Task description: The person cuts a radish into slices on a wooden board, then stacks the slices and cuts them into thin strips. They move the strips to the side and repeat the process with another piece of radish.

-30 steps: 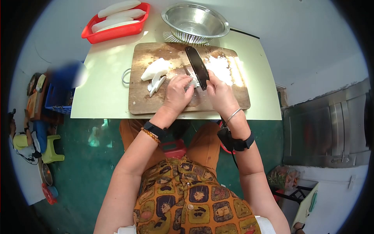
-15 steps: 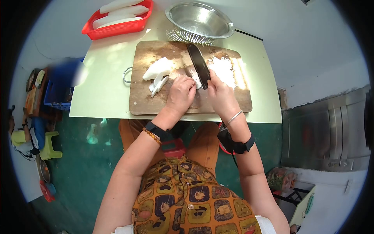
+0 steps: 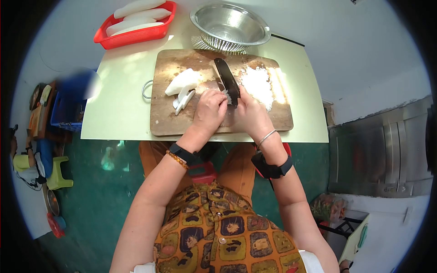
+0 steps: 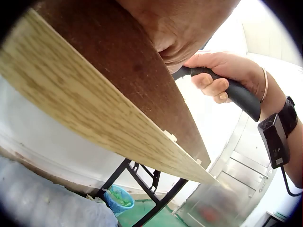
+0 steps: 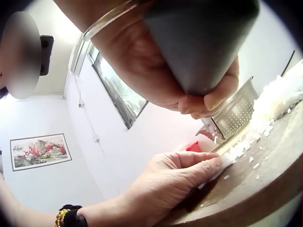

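Note:
In the head view the right hand [image 3: 255, 117] grips the handle of a dark-bladed knife [image 3: 226, 78], whose blade is over the wooden cutting board [image 3: 175, 123]. Just left of the blade, the left hand [image 3: 210, 111] pinches a white vegetable piece [image 5: 228, 160], seen between fingertips and thumb in the right wrist view. A heap of finely chopped white bits [image 3: 257, 86] lies right of the knife. On the board's left side are a larger white chunk [image 3: 182, 82] and several slices [image 3: 183, 101]. The left wrist view shows the right fingers curled round the black handle [image 4: 239, 97].
A red basket [image 3: 132, 37] with several long white vegetables stands at the table's back left. A metal bowl [image 3: 230, 25] sits in a perforated colander [image 3: 217, 44] behind the board. The pale table [image 3: 114, 109] has its near edge by the person's legs.
The right hand and knife have shifted slightly left and toward the person, with the blade nearer the left fingers. The left hand has stayed nearly in place.

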`<state>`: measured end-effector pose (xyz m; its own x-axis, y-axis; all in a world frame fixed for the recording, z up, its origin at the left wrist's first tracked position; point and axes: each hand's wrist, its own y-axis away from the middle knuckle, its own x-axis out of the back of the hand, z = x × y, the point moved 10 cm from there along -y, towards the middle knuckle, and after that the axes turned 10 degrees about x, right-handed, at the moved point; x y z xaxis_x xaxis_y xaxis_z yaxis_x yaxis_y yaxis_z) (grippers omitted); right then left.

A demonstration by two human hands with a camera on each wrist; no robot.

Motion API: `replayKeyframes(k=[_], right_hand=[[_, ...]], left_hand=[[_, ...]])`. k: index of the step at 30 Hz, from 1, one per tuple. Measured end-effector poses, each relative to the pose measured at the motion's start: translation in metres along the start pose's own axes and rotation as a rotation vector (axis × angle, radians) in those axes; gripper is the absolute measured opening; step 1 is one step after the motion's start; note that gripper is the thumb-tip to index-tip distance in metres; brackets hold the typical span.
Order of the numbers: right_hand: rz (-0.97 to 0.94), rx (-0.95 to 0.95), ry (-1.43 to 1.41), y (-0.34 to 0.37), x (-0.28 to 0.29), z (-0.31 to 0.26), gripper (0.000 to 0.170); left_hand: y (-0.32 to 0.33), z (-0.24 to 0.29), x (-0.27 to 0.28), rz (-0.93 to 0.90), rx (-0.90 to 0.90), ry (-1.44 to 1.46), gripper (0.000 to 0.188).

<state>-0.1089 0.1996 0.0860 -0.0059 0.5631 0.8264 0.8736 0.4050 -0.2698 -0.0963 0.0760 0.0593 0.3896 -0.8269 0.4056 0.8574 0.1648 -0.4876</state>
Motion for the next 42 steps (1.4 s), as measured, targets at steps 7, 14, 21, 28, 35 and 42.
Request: replayKeyframes(k=[7, 14, 21, 28, 35, 42], right_hand=[[0.043, 0.035, -0.044, -0.004, 0.015, -0.014, 0.037], [-0.162, -0.077, 0.004, -0.003, -0.009, -0.006, 0.047], [-0.118, -0.050, 0.067, -0.001, -0.023, -0.004, 0.042], [0.114, -0.009, 0.040, -0.003, -0.019, 0.005, 0.033], [-0.033, -0.051, -0.026, 0.003, -0.012, -0.001, 0.043], [-0.053, -0.145, -0.209, 0.009, -0.024, 0.006, 0.055]], left_hand=[[0.002, -0.001, 0.000, 0.010, -0.014, -0.018, 0.009], [0.004, -0.001, 0.000, 0.021, -0.061, -0.054, 0.011], [0.003, -0.010, -0.010, -0.121, 0.015, -0.065, 0.017], [0.001, -0.025, -0.017, -0.162, 0.010, -0.017, 0.017], [0.000, -0.035, -0.018, -0.148, 0.002, -0.036, 0.018], [0.001, -0.028, -0.015, -0.133, 0.026, -0.068, 0.018]])
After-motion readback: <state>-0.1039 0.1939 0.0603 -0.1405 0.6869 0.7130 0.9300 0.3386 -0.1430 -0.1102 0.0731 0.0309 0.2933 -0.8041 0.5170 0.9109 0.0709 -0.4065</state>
